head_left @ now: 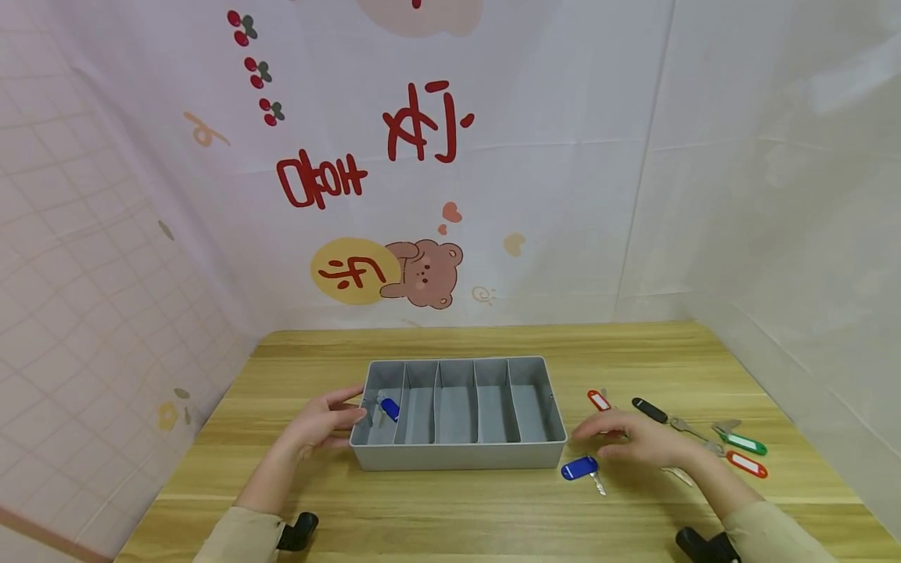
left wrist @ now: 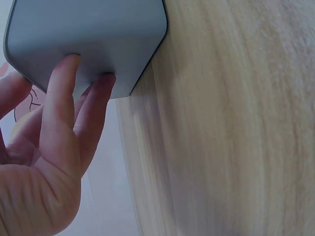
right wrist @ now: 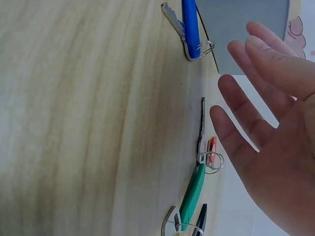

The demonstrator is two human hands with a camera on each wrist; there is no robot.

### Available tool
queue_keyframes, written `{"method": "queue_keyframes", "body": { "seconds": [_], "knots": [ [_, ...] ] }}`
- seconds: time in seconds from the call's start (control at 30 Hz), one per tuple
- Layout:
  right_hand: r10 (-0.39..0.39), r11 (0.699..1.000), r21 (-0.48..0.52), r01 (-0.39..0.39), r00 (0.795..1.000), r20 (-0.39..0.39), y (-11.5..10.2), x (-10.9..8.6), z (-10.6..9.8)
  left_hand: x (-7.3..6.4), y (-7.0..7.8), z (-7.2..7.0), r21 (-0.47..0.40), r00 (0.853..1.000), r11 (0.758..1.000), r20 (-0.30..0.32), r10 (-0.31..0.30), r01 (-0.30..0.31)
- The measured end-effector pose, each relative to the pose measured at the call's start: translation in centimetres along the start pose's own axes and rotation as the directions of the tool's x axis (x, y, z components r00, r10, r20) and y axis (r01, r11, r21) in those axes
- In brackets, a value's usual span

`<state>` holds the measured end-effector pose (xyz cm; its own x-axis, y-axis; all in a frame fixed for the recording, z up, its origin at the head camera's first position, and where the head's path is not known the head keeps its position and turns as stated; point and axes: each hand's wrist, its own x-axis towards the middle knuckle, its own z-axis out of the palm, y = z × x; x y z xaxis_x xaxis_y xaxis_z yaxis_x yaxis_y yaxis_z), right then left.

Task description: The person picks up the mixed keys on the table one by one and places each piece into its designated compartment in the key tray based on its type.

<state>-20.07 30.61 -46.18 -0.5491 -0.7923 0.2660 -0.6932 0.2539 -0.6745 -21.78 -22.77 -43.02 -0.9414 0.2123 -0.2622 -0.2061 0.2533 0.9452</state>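
Note:
A grey tray (head_left: 461, 455) with several compartments sits on the table. My left hand (head_left: 324, 422) touches its left end; in the left wrist view the fingers (left wrist: 61, 103) extend against the end wall. A key with a blue tag (head_left: 390, 409) lies in the leftmost compartment. My right hand (head_left: 637, 438) is beside the tray's right end, fingers spread, holding nothing. Just below it on the table lies another key with a blue tag (head_left: 580, 467), also visible as a blue tag (right wrist: 191, 29) in the right wrist view.
Right of the tray lie more keys, with a red tag (head_left: 598, 399), a black tag (head_left: 649, 410), a green tag (head_left: 746, 444) and a second red tag (head_left: 746, 464). My right forearm partly covers this group. A printed white curtain (head_left: 563, 195) hangs behind the wooden table (head_left: 450, 516).

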Motion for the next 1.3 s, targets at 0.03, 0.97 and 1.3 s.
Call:
{"method": "queue_keyframes", "body": {
  "seconds": [0.03,0.97,1.3],
  "knots": [
    [-0.003,1.0,-0.022,0.003,1.0,0.001,0.1,0.1,0.0,0.0,0.0,0.0,-0.001,1.0,1.0,-0.001,0.0,0.0],
    [-0.099,0.968,-0.231,0.1,0.995,0.018,1.4,0.6,1.2,-0.1,-0.2,-0.2,-0.008,1.0,1.0,0.006,0.009,-0.009],
    [-0.084,0.973,-0.217,0.084,0.996,0.009,1.7,0.5,1.3,0.0,0.0,0.0,-0.024,1.0,1.0,0.009,-0.002,0.002]
  ]
}}
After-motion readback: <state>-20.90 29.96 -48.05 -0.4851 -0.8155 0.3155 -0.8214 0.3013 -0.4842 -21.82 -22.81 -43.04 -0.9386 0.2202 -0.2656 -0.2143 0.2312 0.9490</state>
